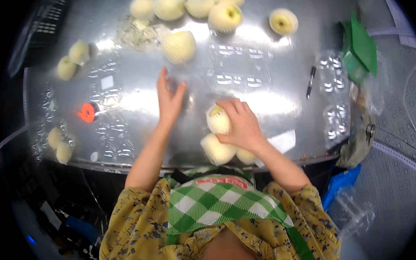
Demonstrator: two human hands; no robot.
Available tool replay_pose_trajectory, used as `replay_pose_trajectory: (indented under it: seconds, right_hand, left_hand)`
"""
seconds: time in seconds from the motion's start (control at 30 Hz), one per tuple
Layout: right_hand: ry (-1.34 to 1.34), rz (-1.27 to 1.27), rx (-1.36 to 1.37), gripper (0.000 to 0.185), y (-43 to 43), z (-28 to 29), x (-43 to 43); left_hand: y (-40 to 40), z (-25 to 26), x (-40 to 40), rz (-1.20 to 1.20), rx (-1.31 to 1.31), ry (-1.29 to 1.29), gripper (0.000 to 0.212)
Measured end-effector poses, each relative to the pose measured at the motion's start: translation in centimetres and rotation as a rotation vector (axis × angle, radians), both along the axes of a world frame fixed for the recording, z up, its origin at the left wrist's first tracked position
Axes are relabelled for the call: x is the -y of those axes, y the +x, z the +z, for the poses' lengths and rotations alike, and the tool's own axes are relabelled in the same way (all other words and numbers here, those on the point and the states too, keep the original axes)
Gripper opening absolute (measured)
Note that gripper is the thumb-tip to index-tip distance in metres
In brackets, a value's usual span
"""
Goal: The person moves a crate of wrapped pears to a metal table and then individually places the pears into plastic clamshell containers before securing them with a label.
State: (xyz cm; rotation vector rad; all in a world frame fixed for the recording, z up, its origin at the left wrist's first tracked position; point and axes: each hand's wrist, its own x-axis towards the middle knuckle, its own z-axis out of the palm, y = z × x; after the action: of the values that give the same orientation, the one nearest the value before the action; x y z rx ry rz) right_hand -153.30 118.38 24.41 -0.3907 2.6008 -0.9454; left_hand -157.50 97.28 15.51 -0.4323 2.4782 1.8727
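My right hand [241, 124] grips a pale yellow fruit in a white foam net [218, 120], just above another netted fruit [218, 150] near the table's front edge. A further one [245, 156] lies partly under my right wrist. My left hand [171, 96] is over the metal table with thumb and fingers apart, holding nothing. Beyond its fingertips sits a larger netted fruit [178, 47]. A clear plastic tray with hollows [237, 66] lies to the right of that fruit.
Several netted fruits [200, 4] stand along the far side, one [283, 22] apart. At left are an orange tape roll [88, 112], clear plastic packs [114, 135] and a black crate [49, 23]. At right lie a black marker [311, 82], clear trays [332, 74] and a green container [360, 49].
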Motion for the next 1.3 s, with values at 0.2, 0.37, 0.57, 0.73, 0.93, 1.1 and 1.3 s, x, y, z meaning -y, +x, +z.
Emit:
replay_pose_trajectory:
  seconds: [0.2, 0.37, 0.57, 0.73, 0.93, 1.1, 1.3]
  right_hand:
    - [0.091, 0.077, -0.088, 0.071, 0.7, -2.6, 0.2]
    - [0.085, 0.126, -0.05, 0.068, 1.0, -1.8, -0.4]
    - [0.107, 0.151, -0.071, 0.064, 1.0, -2.1, 0.2]
    - [0.122, 0.151, -0.04, 0.063, 0.6, -1.8, 0.1]
    - [0.088, 0.113, -0.016, 0.062, 0.6, -1.7, 0.5]
    - [0.101, 0.08, -0.005, 0.063, 1.2, -1.7, 0.5]
    - [-0.343, -0.278, 0.073, 0.082, -0.6, -1.0, -2.7]
  left_hand:
    - [0.0, 1.9, -0.1, 0.002, 0.053, 0.011, 0.073]
    - [-6.4, 2.0, 2.7, 0.136, -0.14, 0.013, 0.073]
    - [-21.8, 3.1, 6.3, 0.232, -0.433, -0.472, 0.069]
    - [-32.2, 2.3, 2.4, -0.113, -0.286, -0.718, 0.073]
    - [-38.2, -0.3, 0.5, -0.424, 0.015, -1.016, 0.081]
    - [-36.4, 1.4, 2.1, -0.138, -0.103, -0.644, 0.073]
    - [-17.6, 9.3, 0.8, -0.324, 0.021, 0.58, 0.06]
